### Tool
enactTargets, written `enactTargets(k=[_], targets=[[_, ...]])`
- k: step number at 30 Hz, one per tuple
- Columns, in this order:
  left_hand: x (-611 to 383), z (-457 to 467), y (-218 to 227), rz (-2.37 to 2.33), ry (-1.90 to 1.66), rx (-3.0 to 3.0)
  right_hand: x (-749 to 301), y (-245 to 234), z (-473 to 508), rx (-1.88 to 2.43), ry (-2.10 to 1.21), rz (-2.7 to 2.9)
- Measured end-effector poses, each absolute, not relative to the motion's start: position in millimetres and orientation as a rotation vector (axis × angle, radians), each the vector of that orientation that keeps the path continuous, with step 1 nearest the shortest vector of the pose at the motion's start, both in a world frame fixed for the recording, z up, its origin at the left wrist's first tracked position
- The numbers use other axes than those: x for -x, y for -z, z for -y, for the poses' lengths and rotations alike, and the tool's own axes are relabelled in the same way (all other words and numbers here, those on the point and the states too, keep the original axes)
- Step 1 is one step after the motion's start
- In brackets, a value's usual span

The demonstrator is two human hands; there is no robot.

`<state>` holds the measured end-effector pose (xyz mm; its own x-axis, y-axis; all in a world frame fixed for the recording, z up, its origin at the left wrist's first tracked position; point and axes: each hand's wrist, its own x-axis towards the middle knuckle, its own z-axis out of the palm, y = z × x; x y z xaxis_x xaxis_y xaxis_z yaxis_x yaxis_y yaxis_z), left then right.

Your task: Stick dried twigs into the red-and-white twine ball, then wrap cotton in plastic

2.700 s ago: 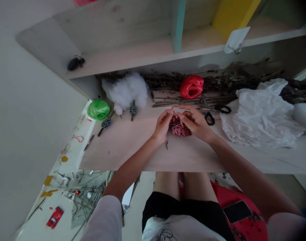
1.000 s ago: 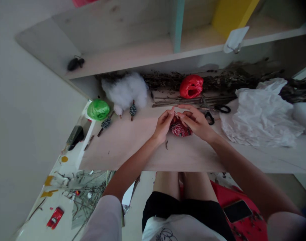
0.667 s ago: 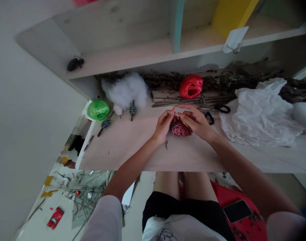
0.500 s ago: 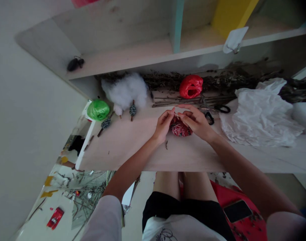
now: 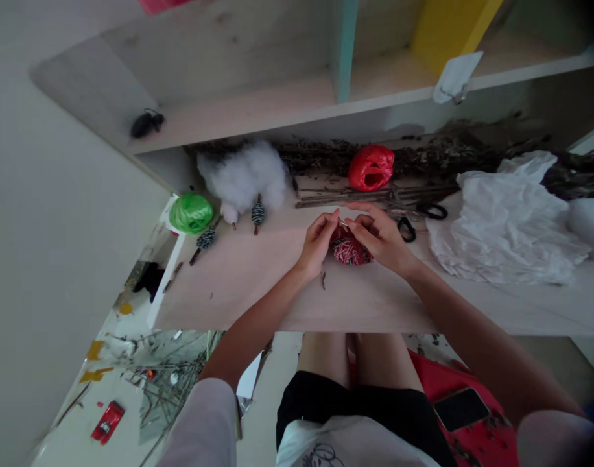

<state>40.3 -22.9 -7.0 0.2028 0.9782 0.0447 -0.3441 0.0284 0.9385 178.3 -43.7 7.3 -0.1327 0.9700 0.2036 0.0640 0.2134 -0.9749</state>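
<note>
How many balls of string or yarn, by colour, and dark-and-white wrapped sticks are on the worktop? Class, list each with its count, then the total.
Green balls: 1
Plain red balls: 1
Mottled red-and-white balls: 1
Dark-and-white wrapped sticks: 2
Total: 5

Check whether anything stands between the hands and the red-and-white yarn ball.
Nothing visible does. The left hand and right hand meet at the yarn ball, with only a thin pale piece at their fingertips. The black-handled scissors lie off to the side, past the right hand. Finger contact with the ball can't be judged.
</note>
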Motion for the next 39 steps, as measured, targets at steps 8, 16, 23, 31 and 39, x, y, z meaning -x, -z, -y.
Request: enactTargets(k=[8,16,23,31,39], targets=[[-39.4,21.5,9.9,-0.784,-1.233,-1.037,-179.1,-6.0,43.3,1.066,-1.093,1.462],[-39.4,23.9,6.1,-0.823,-1.202,-1.143,-178.1,-5.4,43.3,1.065,-1.065,1.494],[-40.3,25.7,6.7,-0.868,-1.199,-1.161,-178.9,-8.4,43.4,1.084,-1.079,1.527],[-40.8,24.1,9.0,-0.845,-1.236,-1.114,-180.7,-10.3,43.0,1.053,-1.113,1.531],[-39.2,21.0,10.7,-0.828,-1.264,-1.019,-181.3,-10.7,43.2,1.055,-1.153,1.489]])
